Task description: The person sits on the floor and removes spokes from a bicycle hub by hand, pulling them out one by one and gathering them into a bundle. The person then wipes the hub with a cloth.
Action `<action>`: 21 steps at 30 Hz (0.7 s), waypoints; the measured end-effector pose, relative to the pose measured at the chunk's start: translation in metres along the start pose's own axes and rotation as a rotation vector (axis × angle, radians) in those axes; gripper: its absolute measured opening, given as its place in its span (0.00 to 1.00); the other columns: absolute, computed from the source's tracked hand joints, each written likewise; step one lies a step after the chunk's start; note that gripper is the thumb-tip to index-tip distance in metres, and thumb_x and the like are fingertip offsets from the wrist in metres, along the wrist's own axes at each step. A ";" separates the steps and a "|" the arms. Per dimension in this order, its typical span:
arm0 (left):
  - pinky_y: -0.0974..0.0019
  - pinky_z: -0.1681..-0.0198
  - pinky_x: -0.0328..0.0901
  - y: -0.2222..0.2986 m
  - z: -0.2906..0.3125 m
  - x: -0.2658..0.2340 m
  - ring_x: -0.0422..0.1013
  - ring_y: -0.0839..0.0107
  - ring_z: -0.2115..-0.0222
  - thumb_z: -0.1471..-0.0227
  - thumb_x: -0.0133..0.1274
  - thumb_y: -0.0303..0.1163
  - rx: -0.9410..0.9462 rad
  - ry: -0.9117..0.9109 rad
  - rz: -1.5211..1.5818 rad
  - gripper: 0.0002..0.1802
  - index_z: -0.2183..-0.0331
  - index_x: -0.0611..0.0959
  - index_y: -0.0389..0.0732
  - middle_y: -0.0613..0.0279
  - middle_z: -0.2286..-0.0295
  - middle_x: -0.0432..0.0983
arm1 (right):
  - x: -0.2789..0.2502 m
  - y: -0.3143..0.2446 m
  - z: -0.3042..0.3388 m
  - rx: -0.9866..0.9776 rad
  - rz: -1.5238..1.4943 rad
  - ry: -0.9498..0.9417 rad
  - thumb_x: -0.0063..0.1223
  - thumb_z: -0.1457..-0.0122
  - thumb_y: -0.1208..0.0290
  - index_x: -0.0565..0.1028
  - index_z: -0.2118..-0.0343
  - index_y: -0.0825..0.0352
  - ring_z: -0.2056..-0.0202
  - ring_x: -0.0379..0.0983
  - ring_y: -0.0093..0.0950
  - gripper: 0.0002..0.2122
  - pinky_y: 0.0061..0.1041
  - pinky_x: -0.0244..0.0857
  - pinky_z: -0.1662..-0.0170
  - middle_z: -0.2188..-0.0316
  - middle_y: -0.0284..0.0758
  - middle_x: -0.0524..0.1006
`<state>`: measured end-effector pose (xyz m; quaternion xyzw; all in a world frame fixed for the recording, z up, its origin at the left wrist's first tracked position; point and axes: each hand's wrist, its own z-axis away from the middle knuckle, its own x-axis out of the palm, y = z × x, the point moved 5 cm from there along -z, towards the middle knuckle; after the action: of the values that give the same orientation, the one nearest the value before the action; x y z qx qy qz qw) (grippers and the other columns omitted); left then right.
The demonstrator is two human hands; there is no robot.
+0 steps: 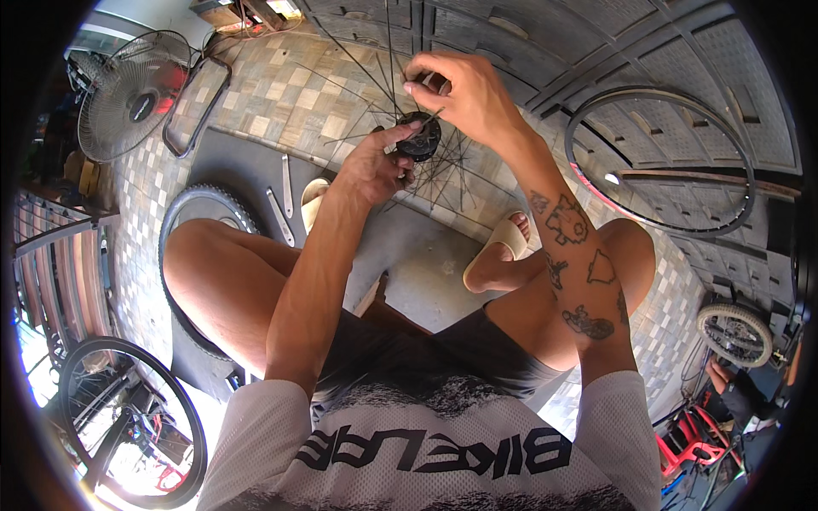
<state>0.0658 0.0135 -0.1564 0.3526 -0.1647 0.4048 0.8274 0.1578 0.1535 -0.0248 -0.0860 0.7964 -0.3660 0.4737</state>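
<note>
A black bicycle wheel hub [423,146] is held up in front of me, with thin dark spokes [381,75] fanning out from it in several directions. My left hand [375,169] is closed around the hub's near left side, its thumb across the flange. Just above the hub, my right hand [467,92] has its fingers curled in a pinch on a thin spoke; the fingertips partly hide it. More spokes [460,179] hang below and behind the hub over the tiled floor. No rim is attached around the hub.
Two flat metal tools [279,213] and a tyre [175,226] lie on the dark mat [243,166] at left. A bare rim [656,94] leans on the grey cabinets [545,43] at right. A fan [136,98] stands far left; another wheel [734,334] is at right.
</note>
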 end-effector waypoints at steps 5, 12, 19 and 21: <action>0.63 0.61 0.61 0.001 0.003 0.001 0.61 0.76 0.74 0.47 0.71 0.37 -0.006 -0.021 0.101 0.17 0.58 0.82 0.51 0.71 0.65 0.73 | -0.004 -0.012 0.007 -0.151 0.102 0.034 0.68 0.40 0.65 0.83 0.59 0.63 0.67 0.82 0.38 0.10 0.37 0.75 0.62 0.65 0.38 0.85; 0.62 0.61 0.61 0.002 0.003 0.001 0.60 0.79 0.78 0.46 0.71 0.35 -0.024 -0.104 0.081 0.17 0.56 0.81 0.52 0.71 0.64 0.76 | 0.003 -0.001 0.012 -0.120 0.244 -0.064 0.67 0.42 0.67 0.83 0.61 0.62 0.62 0.82 0.43 0.09 0.43 0.76 0.59 0.65 0.36 0.85; 0.60 0.60 0.62 0.009 0.011 0.001 0.62 0.80 0.78 0.44 0.71 0.36 0.005 -0.118 -0.036 0.19 0.54 0.80 0.51 0.71 0.63 0.78 | 0.008 0.011 0.022 0.061 0.237 -0.269 0.66 0.43 0.69 0.79 0.48 0.59 0.56 0.81 0.44 0.18 0.44 0.75 0.54 0.57 0.37 0.84; 0.60 0.60 0.63 0.011 0.014 0.002 0.62 0.80 0.78 0.44 0.71 0.37 -0.003 -0.136 -0.081 0.20 0.53 0.80 0.51 0.71 0.64 0.78 | 0.006 0.021 0.024 0.140 0.151 -0.321 0.66 0.44 0.69 0.72 0.39 0.62 0.47 0.78 0.46 0.28 0.44 0.73 0.46 0.47 0.44 0.81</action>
<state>0.0582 0.0095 -0.1407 0.3845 -0.2064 0.3458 0.8306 0.1785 0.1537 -0.0493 -0.0503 0.6873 -0.3655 0.6257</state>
